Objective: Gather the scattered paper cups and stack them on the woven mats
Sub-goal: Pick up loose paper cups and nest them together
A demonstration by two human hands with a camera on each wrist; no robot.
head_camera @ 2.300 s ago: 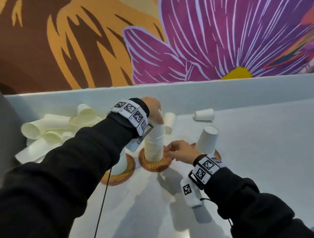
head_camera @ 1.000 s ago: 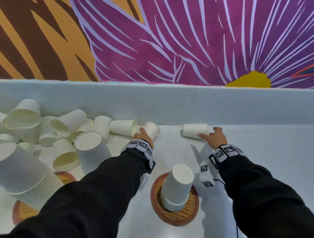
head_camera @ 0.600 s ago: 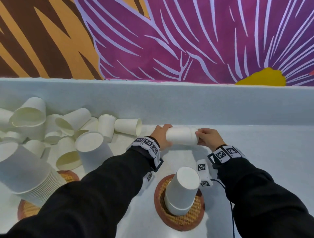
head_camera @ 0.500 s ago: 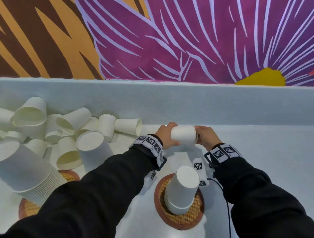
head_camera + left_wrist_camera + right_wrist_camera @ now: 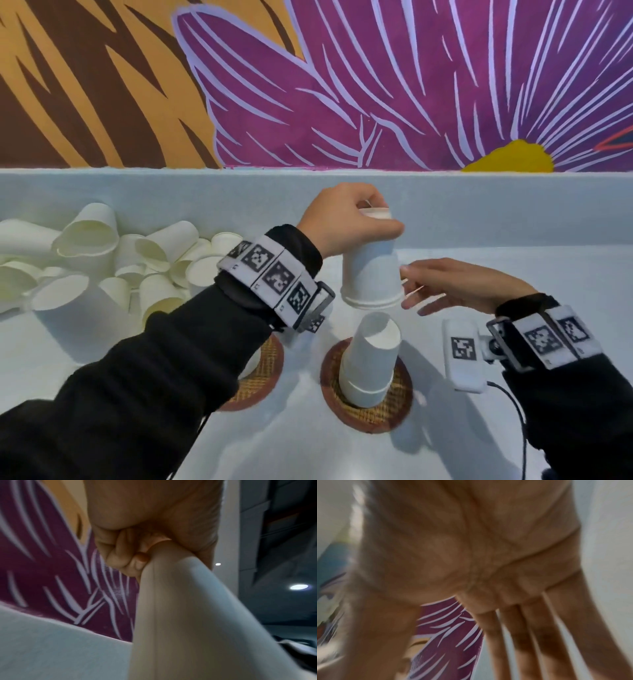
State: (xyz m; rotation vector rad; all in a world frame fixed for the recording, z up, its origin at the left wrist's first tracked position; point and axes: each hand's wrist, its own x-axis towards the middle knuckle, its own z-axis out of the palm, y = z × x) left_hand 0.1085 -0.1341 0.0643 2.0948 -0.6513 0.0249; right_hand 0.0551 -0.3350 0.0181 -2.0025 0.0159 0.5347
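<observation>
My left hand [image 5: 346, 219] grips the base of upside-down white paper cups [image 5: 371, 274], held in the air above the cup stack [image 5: 370, 363] on the right woven mat [image 5: 394, 411]. In the left wrist view the fingers [image 5: 123, 559] curl round the held cup [image 5: 188, 615]. My right hand [image 5: 445, 287] hovers just right of the held cups' rim with its fingers straight and spread; the right wrist view shows an empty palm [image 5: 471, 547]. A second woven mat [image 5: 263, 370] lies partly under my left forearm.
A heap of loose paper cups [image 5: 102, 260] lies at the left against the pale back ledge [image 5: 513, 209]. Behind the ledge rises a painted wall. A white tagged device [image 5: 462, 353] with a cable hangs at my right wrist.
Half a second ago both hands held the cups sideways low near the ledge. Now the left hand alone holds them upright, mouth down, raised over the mat's stack; the right hand has let go.
</observation>
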